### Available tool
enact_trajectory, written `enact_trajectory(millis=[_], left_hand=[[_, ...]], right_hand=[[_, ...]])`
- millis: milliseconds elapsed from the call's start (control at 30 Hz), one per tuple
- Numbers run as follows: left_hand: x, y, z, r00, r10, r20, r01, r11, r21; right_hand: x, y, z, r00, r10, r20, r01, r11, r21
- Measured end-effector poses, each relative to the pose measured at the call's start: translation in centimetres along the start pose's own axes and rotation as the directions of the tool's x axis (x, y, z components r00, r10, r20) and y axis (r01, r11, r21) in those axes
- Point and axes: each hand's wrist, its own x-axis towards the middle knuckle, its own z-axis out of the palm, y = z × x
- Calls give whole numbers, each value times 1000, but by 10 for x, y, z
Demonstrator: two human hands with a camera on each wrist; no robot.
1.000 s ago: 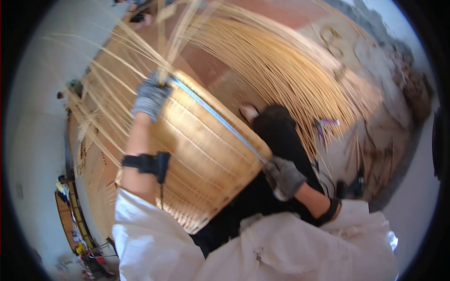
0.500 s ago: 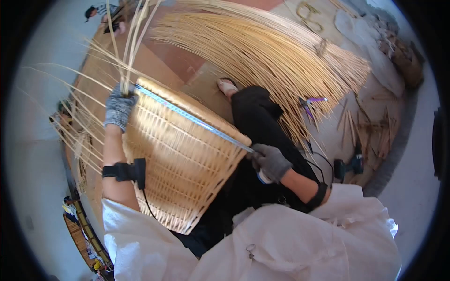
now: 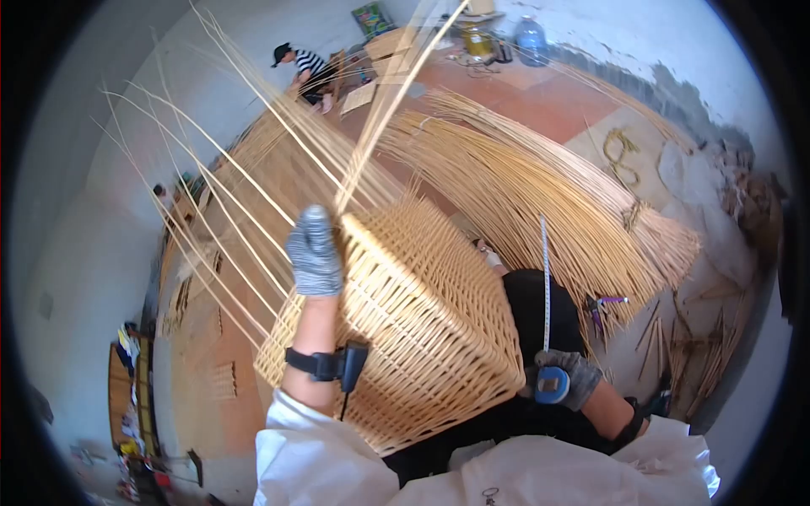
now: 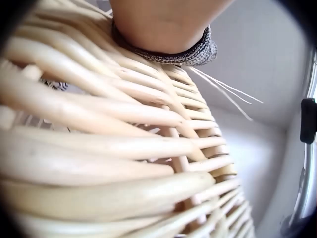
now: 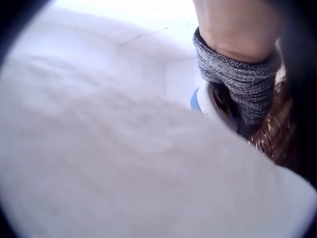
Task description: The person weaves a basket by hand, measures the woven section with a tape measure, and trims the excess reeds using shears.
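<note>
A woven wicker basket [image 3: 422,295] lies tilted across the lap, long loose stakes [image 3: 240,169] fanning out beyond its far left side. My gloved left hand [image 3: 315,253] grips its upper corner; most of the fingers are hidden behind the hand. Close weave [image 4: 99,148] fills the left wrist view, below the glove's cuff. My gloved right hand [image 3: 574,379], by the basket's near right corner, holds a blue tape measure [image 3: 553,384]. Its blade [image 3: 546,287] sticks out away from me, apart from the basket. A white cloth hides much of the right wrist view.
Long bundles of willow rods [image 3: 523,194] cover the floor ahead and right. Purple-handled pruners [image 3: 601,310] lie on the rods' near end. A seated person [image 3: 310,72] is at the back, near a water jug [image 3: 531,40]. Short sticks [image 3: 704,354] lie at right.
The tape blade, earlier stretched along the basket's edge between both hands, has left the edge and now points away from the right hand. The basket has turned, showing another woven side.
</note>
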Motion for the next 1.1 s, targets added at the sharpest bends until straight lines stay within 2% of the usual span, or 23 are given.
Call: enact_trajectory(millis=[33,67,100,167,233,267,333,367,433,467,533,600,633,700,733,800,833,900,967,1000,1100], left_hand=[[-6,22,-21,990,64,-122,-73,995,-71],[-5,17,-49,987,31,-160,-50,991,-121],[-9,18,-70,972,-28,-235,-14,985,-174],[-26,-25,-121,936,-244,-253,80,849,-523],[-70,-77,-171,935,-331,-128,195,780,-595],[-91,-125,-194,948,-316,36,227,595,-771],[-132,-151,-201,861,-505,-67,265,557,-787],[-113,-146,-201,782,-614,-108,315,539,-781],[-161,-190,-212,762,-648,-2,401,474,-784],[-164,-195,-218,740,-672,8,355,381,-854],[-168,-202,-219,681,-730,-63,362,410,-837],[-179,-199,-218,621,-775,-117,412,450,-792],[-195,-205,-221,631,-761,-151,396,483,-781],[-192,-218,-228,673,-722,-161,398,537,-744],[-190,-211,-226,673,-729,-125,421,516,-746],[-188,-212,-222,659,-733,-171,401,533,-745],[-188,-214,-222,647,-739,-189,397,538,-744],[-189,-217,-225,681,-712,-170,416,568,-711],[-190,-208,-227,705,-691,-161,403,577,-711],[-192,-208,-237,754,-657,-17,433,516,-739],[-209,-208,-229,706,-698,-116,376,509,-775]], right_hand=[[-8,7,13,998,62,31,-62,998,-5],[-14,14,32,994,84,63,-78,992,-94],[-20,23,63,986,163,46,-150,969,-198],[-11,63,65,937,281,208,-207,925,-318],[10,115,61,932,357,58,-260,772,-580],[26,137,48,919,390,57,-269,727,-632],[50,174,19,884,467,29,-305,621,-722],[50,160,49,879,477,-29,-330,563,-758],[53,158,42,875,467,-126,-330,384,-862],[59,151,30,886,436,-158,-385,503,-774],[61,121,30,918,389,-81,-314,582,-750],[69,106,16,962,272,20,-149,586,-797],[68,99,24,974,226,9,-114,523,-845],[70,99,46,968,246,-57,-146,359,-922],[72,98,57,961,258,-99,-179,307,-935],[73,95,73,947,268,-178,-237,208,-949],[71,94,73,937,285,-201,-269,224,-937],[67,90,69,915,317,-249,-335,252,-908],[62,96,49,917,325,-231,-336,320,-886],[55,101,48,917,329,-226,-342,355,-870],[49,108,55,928,200,-314,-367,355,-860]])
